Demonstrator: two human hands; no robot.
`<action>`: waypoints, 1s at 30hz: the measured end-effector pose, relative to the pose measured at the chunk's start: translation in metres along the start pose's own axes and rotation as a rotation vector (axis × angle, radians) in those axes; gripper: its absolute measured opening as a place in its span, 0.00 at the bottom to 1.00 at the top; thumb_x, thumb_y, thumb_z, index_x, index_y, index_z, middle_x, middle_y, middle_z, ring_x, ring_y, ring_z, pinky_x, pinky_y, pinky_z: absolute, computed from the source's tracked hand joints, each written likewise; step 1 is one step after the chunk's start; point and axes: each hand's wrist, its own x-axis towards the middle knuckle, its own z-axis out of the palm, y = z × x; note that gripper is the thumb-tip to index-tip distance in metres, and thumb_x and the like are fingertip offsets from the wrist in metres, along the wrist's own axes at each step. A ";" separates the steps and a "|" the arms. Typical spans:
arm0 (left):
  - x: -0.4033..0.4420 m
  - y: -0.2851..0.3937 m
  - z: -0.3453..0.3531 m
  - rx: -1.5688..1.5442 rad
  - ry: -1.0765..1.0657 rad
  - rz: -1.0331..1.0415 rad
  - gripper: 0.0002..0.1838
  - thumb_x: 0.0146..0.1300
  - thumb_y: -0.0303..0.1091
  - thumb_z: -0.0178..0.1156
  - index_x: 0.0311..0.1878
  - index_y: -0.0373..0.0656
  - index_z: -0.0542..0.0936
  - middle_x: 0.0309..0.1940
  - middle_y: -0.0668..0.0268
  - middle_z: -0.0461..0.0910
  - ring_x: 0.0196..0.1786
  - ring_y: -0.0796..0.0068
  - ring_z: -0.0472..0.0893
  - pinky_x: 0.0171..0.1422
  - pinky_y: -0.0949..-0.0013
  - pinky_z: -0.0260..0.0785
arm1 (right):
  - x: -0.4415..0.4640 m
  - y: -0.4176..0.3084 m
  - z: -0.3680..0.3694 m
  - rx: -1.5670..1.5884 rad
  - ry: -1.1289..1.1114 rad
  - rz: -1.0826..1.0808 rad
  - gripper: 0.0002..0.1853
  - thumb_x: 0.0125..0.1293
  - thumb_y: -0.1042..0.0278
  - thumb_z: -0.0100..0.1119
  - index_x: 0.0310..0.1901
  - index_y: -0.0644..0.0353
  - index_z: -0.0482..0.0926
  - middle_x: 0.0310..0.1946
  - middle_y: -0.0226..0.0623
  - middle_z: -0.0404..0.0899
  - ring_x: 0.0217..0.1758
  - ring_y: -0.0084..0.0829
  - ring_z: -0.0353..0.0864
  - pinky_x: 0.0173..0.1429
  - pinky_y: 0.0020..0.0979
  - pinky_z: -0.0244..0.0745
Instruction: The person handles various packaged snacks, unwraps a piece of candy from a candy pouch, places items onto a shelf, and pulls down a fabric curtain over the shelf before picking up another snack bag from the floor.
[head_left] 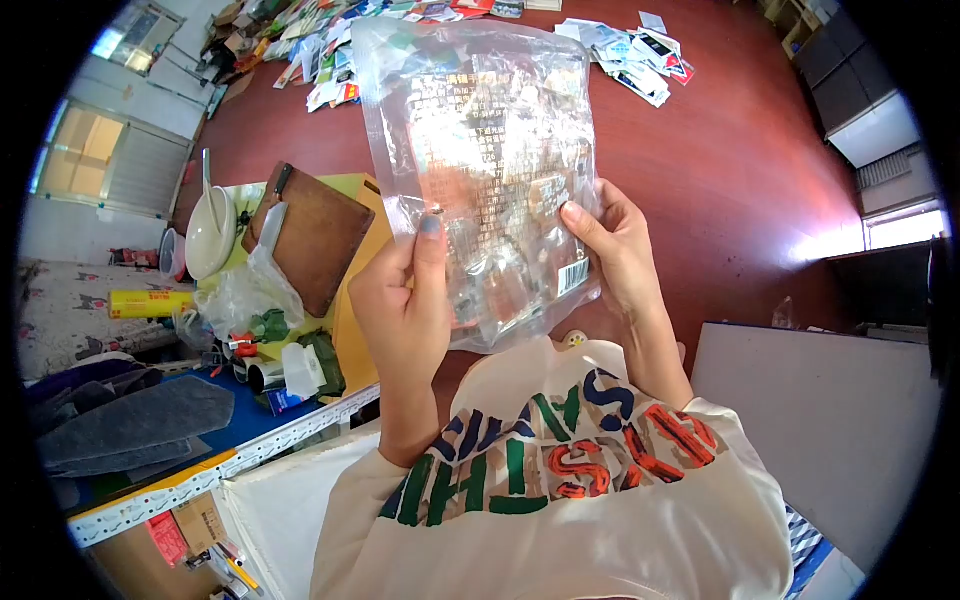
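Observation:
A clear plastic pouch (490, 170) with gold printed characters and a barcode near its lower right corner is held up in front of my chest. Through its shiny film, reddish-brown and pale shapes show, but I cannot make out whether they lie inside or behind. My left hand (408, 300) grips the pouch's lower left edge, thumb on the printed face. On the lower right side, my right hand (622, 245) pinches the edge with its thumb in front. The fingers of both hands are largely behind the pouch.
Left, a table holds a wooden cutting board (320, 235), a knife (270, 225), a white bowl (210, 235), a plastic bag (250, 290) and grey cloths (140, 420). Papers and booklets (330, 60) lie scattered across the red floor (740, 170). A white panel (810, 400) stands at right.

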 end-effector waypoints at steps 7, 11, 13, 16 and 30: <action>0.002 0.007 0.004 -0.040 -0.022 -0.022 0.22 0.70 0.40 0.53 0.20 0.37 0.71 0.11 0.75 0.63 0.14 0.88 0.62 0.18 0.76 0.49 | 0.001 -0.002 0.000 0.011 0.020 -0.013 0.22 0.58 0.66 0.68 0.49 0.70 0.72 0.38 0.40 0.81 0.37 0.23 0.81 0.44 0.25 0.77; 0.004 0.007 0.006 -0.067 -0.014 -0.006 0.22 0.71 0.40 0.51 0.21 0.38 0.72 0.10 0.73 0.65 0.12 0.87 0.64 0.16 0.77 0.50 | -0.001 -0.005 0.000 -0.036 0.054 -0.030 0.22 0.57 0.66 0.68 0.48 0.69 0.72 0.37 0.40 0.81 0.37 0.22 0.80 0.43 0.24 0.77; 0.006 0.006 0.006 -0.072 -0.021 0.004 0.21 0.71 0.39 0.51 0.21 0.38 0.73 0.10 0.73 0.66 0.12 0.87 0.64 0.16 0.78 0.51 | -0.002 -0.008 0.000 -0.048 0.065 -0.050 0.21 0.57 0.66 0.69 0.48 0.69 0.73 0.37 0.39 0.81 0.36 0.22 0.80 0.42 0.24 0.77; 0.008 0.005 0.006 -0.103 -0.012 -0.073 0.18 0.69 0.39 0.54 0.25 0.37 0.76 0.17 0.77 0.67 0.23 0.90 0.62 0.28 0.80 0.53 | -0.005 -0.013 0.002 -0.098 0.078 -0.101 0.20 0.57 0.67 0.69 0.46 0.68 0.73 0.35 0.39 0.81 0.35 0.21 0.80 0.41 0.23 0.77; 0.017 -0.026 0.003 -0.129 0.007 -0.074 0.15 0.68 0.36 0.54 0.38 0.31 0.80 0.32 0.70 0.79 0.36 0.85 0.74 0.42 0.79 0.64 | -0.016 -0.024 0.007 -0.221 0.120 -0.250 0.14 0.57 0.75 0.68 0.40 0.66 0.72 0.33 0.34 0.81 0.34 0.17 0.77 0.37 0.20 0.73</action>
